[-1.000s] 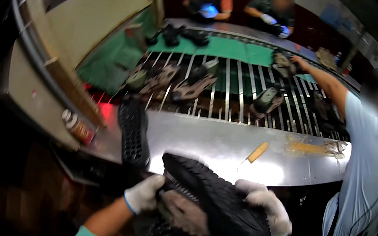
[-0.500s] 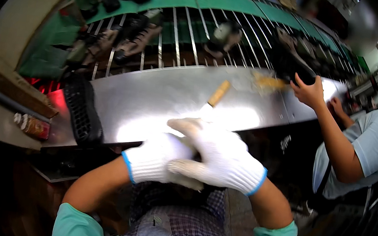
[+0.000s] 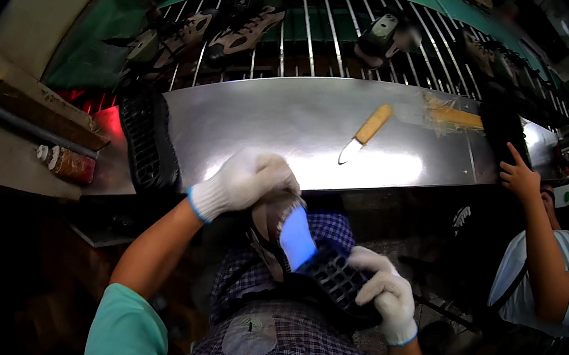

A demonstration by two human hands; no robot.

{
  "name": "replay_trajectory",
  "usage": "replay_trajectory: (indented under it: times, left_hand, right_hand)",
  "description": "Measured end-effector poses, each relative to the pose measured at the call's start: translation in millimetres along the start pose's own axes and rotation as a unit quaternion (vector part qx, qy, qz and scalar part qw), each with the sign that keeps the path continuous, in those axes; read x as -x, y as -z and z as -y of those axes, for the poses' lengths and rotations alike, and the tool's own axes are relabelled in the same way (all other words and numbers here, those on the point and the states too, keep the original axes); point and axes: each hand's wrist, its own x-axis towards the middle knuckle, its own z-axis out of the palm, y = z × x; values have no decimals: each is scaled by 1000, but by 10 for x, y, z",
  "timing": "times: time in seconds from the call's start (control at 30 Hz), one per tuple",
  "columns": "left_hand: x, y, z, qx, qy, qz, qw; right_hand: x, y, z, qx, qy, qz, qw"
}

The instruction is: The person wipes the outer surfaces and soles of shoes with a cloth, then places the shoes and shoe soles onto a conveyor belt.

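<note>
We are seeing a wooden-handled knife (image 3: 363, 133) lying mid-frame on the shiny steel bench (image 3: 292, 117), a black ridged sole (image 3: 147, 138) resting at left.

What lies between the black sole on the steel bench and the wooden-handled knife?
In the head view, only bare shiny steel bench lies between the black sole and the knife.

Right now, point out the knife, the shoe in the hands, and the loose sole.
knife (image 3: 364, 132): head view, wooden handle.
shoe (image 3: 298, 240): head view, blue insole.
loose sole (image 3: 146, 138): head view, black tread.
</note>
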Motion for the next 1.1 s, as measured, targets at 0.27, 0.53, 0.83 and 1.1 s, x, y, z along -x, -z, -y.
replay_trajectory:
  times: [0.27, 0.53, 0.83, 1.1]
  left_hand:
    - [-425, -961, -79, -113, -196, -148, 963]
    - [1061, -1547, -95, -69, -46, -184, 979]
    - [911, -1591, 322, -69, -174, -285, 940]
    - [894, -1563, 479, -12, -174, -298, 939]
  right_hand:
    - [-141, 133, 175, 180, -7, 27, 983]
    - [-262, -44, 132, 129, 64, 55, 988]
    - [-556, -44, -36, 72, 44, 23, 996]
    - [-591, -43, -132, 87, 30, -7, 996]
